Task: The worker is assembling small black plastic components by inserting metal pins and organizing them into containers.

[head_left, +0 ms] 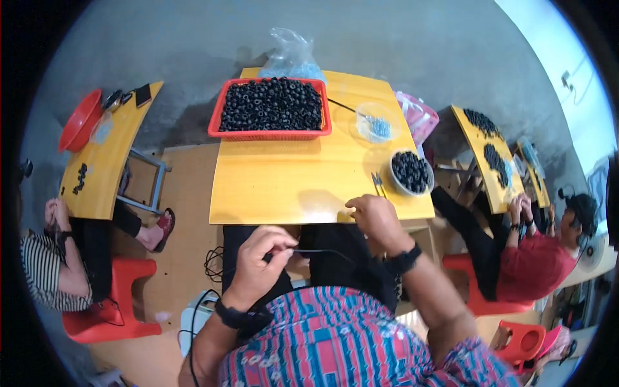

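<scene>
My left hand (261,259), its thumb and fingers pinched together, is in front of the table's near edge. From its fingertips a thin dark cord (317,250) runs to the right across my lap. My right hand (377,219) is curled at the table's near edge, and anything small between its fingers is hidden. Just beyond it lies a small pair of pointed tools (379,184), blue and yellow. To its right a white bowl (393,173) is heaped with black rings (410,170).
A red basket (271,135) full of black rings stands at the far left of the yellow table (271,187). Behind it is a clear bag (290,55); to its right, a clear dish (362,115) with small bluish pieces. People work at tables on both sides.
</scene>
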`<action>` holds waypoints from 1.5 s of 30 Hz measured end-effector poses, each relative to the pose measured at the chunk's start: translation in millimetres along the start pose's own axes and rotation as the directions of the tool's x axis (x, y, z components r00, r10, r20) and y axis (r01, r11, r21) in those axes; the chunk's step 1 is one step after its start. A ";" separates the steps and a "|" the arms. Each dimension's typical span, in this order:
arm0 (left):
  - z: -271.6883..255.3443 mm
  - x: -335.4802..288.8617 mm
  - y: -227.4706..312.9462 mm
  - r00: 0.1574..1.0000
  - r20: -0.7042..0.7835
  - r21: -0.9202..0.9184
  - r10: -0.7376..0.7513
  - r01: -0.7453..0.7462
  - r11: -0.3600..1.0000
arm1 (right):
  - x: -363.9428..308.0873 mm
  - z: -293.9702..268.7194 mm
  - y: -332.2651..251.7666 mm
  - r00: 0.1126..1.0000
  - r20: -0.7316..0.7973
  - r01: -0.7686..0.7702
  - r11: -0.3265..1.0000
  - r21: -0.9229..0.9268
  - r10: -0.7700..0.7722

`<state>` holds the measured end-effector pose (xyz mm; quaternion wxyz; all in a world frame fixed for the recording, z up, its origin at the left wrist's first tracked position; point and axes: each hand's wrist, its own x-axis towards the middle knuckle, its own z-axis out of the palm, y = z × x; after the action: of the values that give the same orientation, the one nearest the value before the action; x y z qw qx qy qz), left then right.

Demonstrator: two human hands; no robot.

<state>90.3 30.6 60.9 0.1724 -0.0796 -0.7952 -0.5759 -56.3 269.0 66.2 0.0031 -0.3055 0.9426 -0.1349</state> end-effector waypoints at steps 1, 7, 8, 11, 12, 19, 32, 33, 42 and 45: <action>-6.5 -3.0 0.2 0.999 0.004 0.058 -0.052 0.051 0.997 | -7.6 2.2 0.5 0.997 -0.078 -0.012 0.998 0.068 0.018; -0.8 12.4 -10.5 0.986 0.018 -0.005 -0.167 0.167 0.986 | -0.8 8.3 11.0 0.976 -0.173 -0.050 0.913 0.405 0.130; 1.1 14.4 -14.5 0.985 0.018 -0.005 -0.174 0.174 0.985 | 0.9 10.0 8.6 0.976 -0.138 -0.086 0.878 0.472 0.170; 8.9 22.1 -17.1 0.983 0.040 0.001 -0.177 0.177 0.984 | 3.2 13.7 8.2 0.971 -0.126 -0.105 0.838 0.536 0.202; 10.3 24.7 -16.9 0.983 0.056 0.005 -0.177 0.177 0.984 | 5.1 14.9 9.4 0.971 -0.125 -0.102 0.821 0.562 0.206; 14.5 44.5 -18.4 0.967 0.080 0.102 -0.242 0.234 0.967 | 38.8 12.6 14.6 0.974 -0.109 -0.047 0.650 0.758 0.198; 52.8 81.2 -38.6 0.931 0.009 0.125 -0.364 0.361 0.924 | 161.1 69.9 44.0 0.875 -0.235 0.012 0.464 0.886 0.424; 52.7 82.1 -41.7 0.924 -0.015 0.128 -0.382 0.381 0.916 | 165.3 67.7 35.4 0.887 -0.245 0.068 0.414 0.908 0.392; 59.0 95.1 -50.9 0.918 -0.064 0.177 -0.392 0.397 0.901 | 204.6 63.6 14.9 0.781 -0.149 -0.120 0.380 0.917 0.607; 55.7 94.6 -53.2 0.922 -0.097 0.184 -0.375 0.387 0.904 | 200.0 61.3 10.6 0.828 -0.141 -0.134 0.436 0.890 0.542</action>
<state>-25.0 59.1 32.8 0.0873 0.1122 -0.8435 -0.5180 -219.6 146.5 19.7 -0.0169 -0.0273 0.7717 -0.6352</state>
